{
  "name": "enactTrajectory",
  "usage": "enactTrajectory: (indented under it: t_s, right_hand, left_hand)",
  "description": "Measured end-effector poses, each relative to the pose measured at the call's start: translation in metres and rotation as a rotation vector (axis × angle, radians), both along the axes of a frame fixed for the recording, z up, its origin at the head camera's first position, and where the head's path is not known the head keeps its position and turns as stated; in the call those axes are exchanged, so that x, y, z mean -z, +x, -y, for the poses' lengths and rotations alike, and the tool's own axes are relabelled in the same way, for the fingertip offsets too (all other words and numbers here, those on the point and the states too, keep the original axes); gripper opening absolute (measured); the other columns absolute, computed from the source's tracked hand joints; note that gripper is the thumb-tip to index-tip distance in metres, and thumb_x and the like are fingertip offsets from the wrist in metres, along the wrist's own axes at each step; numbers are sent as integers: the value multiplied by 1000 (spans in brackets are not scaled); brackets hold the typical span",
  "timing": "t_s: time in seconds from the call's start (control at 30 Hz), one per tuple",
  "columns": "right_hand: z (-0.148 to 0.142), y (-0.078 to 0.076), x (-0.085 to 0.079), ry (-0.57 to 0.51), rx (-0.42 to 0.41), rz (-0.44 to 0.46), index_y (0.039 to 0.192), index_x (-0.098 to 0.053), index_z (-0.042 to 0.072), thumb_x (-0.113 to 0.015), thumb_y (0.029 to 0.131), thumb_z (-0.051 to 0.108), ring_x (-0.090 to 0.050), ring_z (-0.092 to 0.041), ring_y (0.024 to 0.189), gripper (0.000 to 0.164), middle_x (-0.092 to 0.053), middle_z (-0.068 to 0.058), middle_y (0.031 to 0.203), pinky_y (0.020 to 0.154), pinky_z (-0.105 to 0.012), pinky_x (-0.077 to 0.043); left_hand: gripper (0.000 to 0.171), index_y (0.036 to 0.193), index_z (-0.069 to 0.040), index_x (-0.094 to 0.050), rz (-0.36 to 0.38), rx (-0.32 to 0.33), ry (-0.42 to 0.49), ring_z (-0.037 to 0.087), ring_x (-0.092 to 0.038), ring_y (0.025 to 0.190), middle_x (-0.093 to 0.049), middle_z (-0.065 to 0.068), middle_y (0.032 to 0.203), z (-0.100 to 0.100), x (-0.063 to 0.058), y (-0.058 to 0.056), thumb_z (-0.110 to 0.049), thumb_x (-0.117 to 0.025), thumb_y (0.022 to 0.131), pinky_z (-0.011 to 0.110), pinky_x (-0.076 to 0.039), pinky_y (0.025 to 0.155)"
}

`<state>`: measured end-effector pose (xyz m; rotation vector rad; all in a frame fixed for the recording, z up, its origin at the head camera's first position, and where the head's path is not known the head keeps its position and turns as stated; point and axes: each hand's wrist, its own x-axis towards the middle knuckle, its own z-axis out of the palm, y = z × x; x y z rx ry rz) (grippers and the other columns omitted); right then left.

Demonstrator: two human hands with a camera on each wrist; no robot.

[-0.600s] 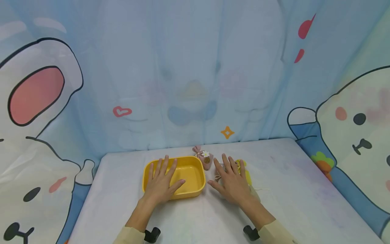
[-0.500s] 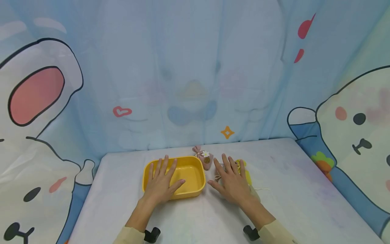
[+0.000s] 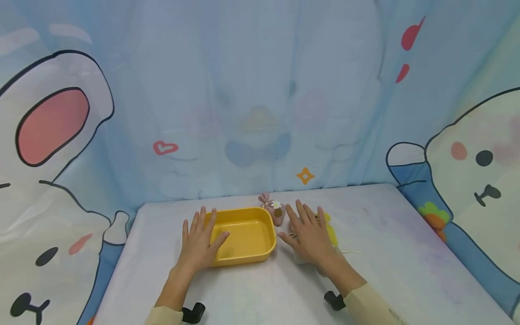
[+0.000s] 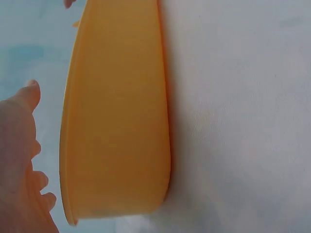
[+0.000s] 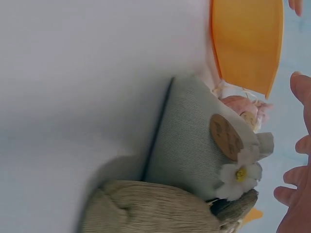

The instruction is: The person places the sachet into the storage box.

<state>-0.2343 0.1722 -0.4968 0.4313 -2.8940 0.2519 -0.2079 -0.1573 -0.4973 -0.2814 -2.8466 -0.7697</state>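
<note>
My left hand [image 3: 197, 243] hovers with spread fingers over the left end of a yellow rectangular tub [image 3: 243, 237]. In the left wrist view its thumb and fingers stand off the tub's rim, not gripping it. My right hand [image 3: 310, 239], also spread, is held above a group of small cloth pouches right of the tub. Under it the right wrist view has a grey pouch [image 5: 187, 131] with a white flower and round brown tag, and a brown woven pouch [image 5: 150, 208]. A pink flowered pouch [image 3: 277, 214] lies behind, by the tub's back right corner.
Something yellow [image 3: 331, 234], partly hidden by my right hand, lies at the right of the group, with a pale string [image 3: 351, 251] trailing out. The pale cloth-covered table [image 3: 406, 262] ends at a blue cartoon curtain [image 3: 260, 90].
My left hand has shifted left across the tub, toward its left end. My right hand has moved up very slightly. The head view has turned a little; the tub and pouches stay put.
</note>
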Motion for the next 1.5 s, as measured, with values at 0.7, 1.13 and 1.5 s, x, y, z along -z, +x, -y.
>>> enactTrajectory:
  t_s: [0.7, 1.13, 1.5]
  right_hand:
    - [16, -43, -10, 29, -11, 73, 167, -24, 15, -54, 105, 54, -31, -39, 156, 79, -27, -18, 171, 130, -63, -15]
    - [27, -49, -17, -161, -78, 173, 167, -25, 15, -51, 108, 47, -34, -44, 153, 72, -27, -20, 170, 126, -63, -28]
    - [38, -68, -7, -219, -56, 289, 167, -24, 21, -37, 112, 45, -35, -45, 152, 62, -30, -19, 169, 119, -69, -36]
  left_hand:
    - [72, 166, -3, -17, 74, -87, 469, 41, -14, 161, -17, 23, 173, 29, 36, 9, -42, -43, 111, 62, -12, 131]
    - [66, 167, -9, -18, 117, -136, 564, 37, -21, 160, -21, 14, 173, 25, 45, 7, -38, -41, 113, 57, -18, 131]
    - [60, 168, -13, -19, 117, -180, 645, 36, -19, 161, -21, 13, 174, 21, 49, 11, -27, -40, 113, 56, -17, 132]
